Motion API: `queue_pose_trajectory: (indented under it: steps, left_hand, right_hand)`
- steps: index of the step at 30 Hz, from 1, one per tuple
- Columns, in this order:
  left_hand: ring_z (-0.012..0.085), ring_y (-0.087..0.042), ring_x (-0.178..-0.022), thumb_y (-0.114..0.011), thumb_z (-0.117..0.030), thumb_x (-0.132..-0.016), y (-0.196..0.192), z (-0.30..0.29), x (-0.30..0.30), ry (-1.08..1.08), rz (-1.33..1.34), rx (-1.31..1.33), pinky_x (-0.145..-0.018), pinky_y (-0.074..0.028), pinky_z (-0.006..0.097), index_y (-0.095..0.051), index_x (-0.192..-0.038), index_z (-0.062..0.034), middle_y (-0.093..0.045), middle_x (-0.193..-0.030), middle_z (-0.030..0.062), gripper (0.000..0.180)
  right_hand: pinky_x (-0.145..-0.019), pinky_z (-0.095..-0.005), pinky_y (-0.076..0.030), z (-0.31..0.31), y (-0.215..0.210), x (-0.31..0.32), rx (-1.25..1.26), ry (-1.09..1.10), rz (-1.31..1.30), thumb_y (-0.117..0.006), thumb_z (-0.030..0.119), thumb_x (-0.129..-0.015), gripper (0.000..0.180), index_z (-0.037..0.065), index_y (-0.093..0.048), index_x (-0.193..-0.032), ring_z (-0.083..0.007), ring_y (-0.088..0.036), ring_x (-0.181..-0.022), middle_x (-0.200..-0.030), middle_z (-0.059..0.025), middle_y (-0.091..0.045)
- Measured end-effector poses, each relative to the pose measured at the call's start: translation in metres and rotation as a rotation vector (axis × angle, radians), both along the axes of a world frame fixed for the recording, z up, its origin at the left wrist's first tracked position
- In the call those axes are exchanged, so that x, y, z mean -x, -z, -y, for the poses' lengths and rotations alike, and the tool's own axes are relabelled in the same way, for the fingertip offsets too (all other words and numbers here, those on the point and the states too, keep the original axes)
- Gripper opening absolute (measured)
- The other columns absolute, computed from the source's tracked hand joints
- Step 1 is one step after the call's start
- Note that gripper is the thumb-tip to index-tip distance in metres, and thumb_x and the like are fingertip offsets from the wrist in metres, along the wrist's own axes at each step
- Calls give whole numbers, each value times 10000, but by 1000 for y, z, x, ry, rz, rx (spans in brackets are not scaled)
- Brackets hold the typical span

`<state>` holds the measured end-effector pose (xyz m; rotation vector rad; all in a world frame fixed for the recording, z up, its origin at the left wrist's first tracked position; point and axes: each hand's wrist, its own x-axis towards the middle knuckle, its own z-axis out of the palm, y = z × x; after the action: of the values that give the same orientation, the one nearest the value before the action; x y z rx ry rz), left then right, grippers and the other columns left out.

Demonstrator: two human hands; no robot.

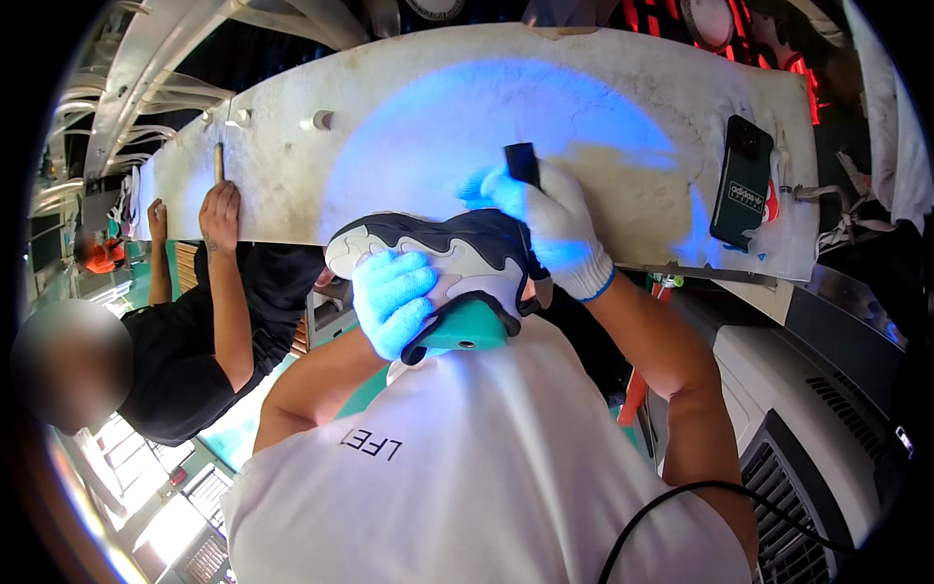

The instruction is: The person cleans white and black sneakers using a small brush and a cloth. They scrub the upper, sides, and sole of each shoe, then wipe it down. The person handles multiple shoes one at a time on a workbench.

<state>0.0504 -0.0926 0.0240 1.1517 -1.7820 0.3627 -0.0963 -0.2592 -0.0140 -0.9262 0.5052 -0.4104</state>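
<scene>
A shoe (457, 258) in pale grey, white and black lies sideways in front of my chest, at the table's near edge. Its opening faces me, with a teal shoe last (465, 328) inside. My left hand (394, 297), in a white glove lit blue, is wrapped round the shoe's lower left part. My right hand (559, 219), gloved too, is by the shoe's right end, closed on a small black block-shaped object (522, 164) that stands up between thumb and fingers. I cannot make out its exact kind. Blue light falls on the fingers, hiding some detail.
The long pale worktable (418, 127) has a round patch of blue light. A dark phone (741, 185) lies at its right end. At left a co-worker's hand (221, 206) holds a slim stick-like tool (219, 162). A black cable (681, 490) crosses my right arm.
</scene>
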Motion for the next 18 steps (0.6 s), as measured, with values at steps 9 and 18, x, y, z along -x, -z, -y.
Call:
queue_pose_trajectory:
  steps: [9,18]
  left_hand:
    - [367,-781,-996,-879,-305,-847,-34,32,-13,191,56,-158,-872,-628,491,-766,-1053,-50,-799,-1111,155,347]
    - [316,-771,-765,-818,-191,-671,-16,22,-39,294,133,-135,-596,-559,392,-802,-890,3,-763,-897,189,292]
  right_hand:
    - [-953,-335,-578,15,-14,13,154,-85,-38,-677,233,-1085,299,-26,-778,-1195,-146,-723,-1029,-1094,-78,-806]
    - [-983,-330,-574,-3,-14,14,-23,-3,-51,-637,287,-1137,393,-67,-760,-1254,-160,-727,-1052,-1136,-103,-799]
